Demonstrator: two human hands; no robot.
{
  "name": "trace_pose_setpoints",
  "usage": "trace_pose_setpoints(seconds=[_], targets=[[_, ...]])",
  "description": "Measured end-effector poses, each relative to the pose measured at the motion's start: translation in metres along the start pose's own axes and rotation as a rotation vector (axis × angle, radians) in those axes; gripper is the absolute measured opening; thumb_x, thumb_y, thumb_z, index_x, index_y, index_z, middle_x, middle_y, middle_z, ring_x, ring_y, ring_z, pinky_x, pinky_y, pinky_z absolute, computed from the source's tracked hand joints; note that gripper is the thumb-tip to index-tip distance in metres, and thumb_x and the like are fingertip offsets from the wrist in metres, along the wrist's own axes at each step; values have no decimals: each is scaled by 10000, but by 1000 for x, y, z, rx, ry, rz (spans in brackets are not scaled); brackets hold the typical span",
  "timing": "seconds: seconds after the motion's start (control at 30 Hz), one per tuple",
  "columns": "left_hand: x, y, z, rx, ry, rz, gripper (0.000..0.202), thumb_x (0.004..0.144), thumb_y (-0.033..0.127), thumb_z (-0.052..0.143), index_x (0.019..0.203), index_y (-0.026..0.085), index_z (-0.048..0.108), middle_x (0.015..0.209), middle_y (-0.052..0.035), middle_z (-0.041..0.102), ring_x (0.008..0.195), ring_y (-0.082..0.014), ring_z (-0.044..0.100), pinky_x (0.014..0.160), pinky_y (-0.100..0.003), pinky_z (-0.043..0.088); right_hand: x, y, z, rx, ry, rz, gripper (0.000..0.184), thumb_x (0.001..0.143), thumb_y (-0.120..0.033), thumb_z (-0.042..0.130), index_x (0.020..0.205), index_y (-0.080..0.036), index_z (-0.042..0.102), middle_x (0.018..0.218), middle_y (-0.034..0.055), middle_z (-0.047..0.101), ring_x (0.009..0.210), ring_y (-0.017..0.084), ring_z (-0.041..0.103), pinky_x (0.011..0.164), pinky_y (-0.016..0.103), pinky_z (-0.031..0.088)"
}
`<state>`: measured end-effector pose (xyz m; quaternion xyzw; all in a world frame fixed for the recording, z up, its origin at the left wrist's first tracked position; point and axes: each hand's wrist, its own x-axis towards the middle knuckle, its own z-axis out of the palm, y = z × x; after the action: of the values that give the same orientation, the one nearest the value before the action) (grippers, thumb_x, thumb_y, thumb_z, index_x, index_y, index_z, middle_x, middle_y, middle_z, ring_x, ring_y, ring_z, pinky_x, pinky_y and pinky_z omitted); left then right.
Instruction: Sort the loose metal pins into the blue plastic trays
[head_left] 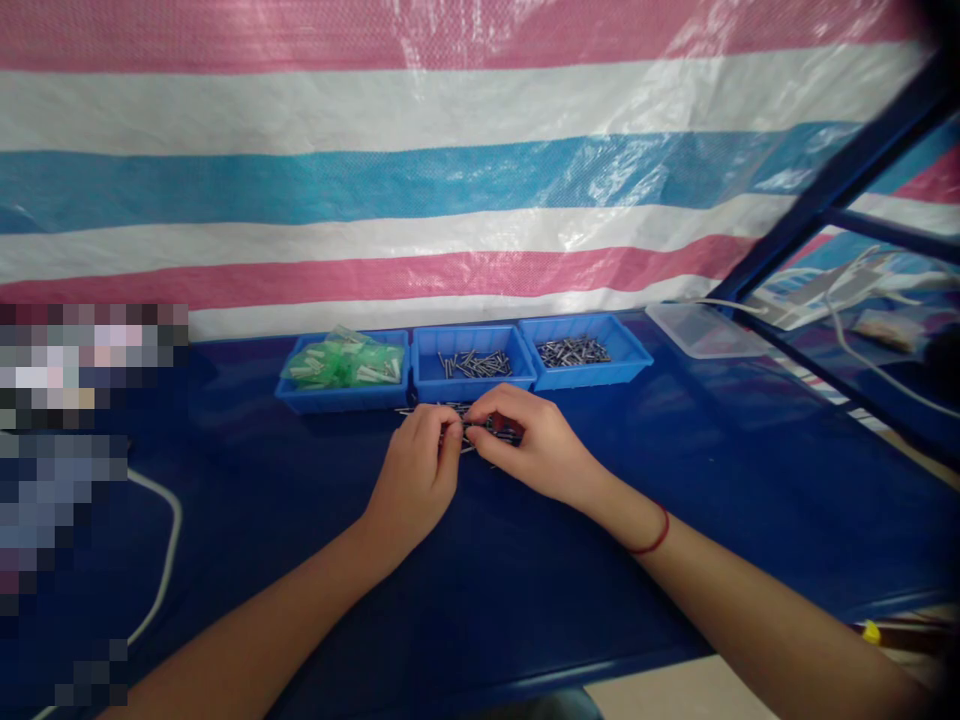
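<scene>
My left hand (420,465) is closed, its thumb and forefinger pinched together just in front of the bins. My right hand (544,445) meets it from the right, thumb and forefinger also drawn in close to the left fingertips. Whatever lies between the fingers is too small and too hidden to name. Under and behind the fingers, a loose pile of thin metal pieces (466,447), like screws or pins, lies on the blue table (495,590). My hands cover part of that pile.
Three blue bins stand in a row: the left bin (345,402) holds a green bag (341,362) with white pieces; the middle bin (472,389) and right bin (600,374) hold metal pieces. Rightward are a clear lid (705,332) and metal frame (847,165). A white cable (176,525) lies left.
</scene>
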<state>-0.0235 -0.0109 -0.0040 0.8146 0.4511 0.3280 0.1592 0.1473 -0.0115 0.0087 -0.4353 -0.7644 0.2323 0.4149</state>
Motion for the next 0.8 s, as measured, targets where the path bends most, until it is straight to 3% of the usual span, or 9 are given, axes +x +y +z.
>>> trace_pose_setpoints(seconds=[0.23,0.57,0.8], targets=[[-1,-4,1,-89,-9,-44,161,972,248,388,943,189,535,888,-39,646,839,-178,595,753,-316,436,-2,-5,7,168,132,138,86,823,-270,634,843,-187,643,759,18,621,599,110,508,551,249,414],[-1,-4,1,-181,-40,-10,174,966,272,420,1033,182,553,975,-60,634,926,-194,578,833,-348,435,-3,-7,6,225,124,120,99,833,-266,638,793,-176,646,741,20,616,576,97,479,522,241,383],[0,-2,0,-176,-16,30,110,939,250,479,969,186,564,947,-52,611,922,-192,561,829,-342,430,-3,-9,4,224,133,96,74,833,-228,620,817,-167,658,777,34,638,581,97,485,521,236,385]])
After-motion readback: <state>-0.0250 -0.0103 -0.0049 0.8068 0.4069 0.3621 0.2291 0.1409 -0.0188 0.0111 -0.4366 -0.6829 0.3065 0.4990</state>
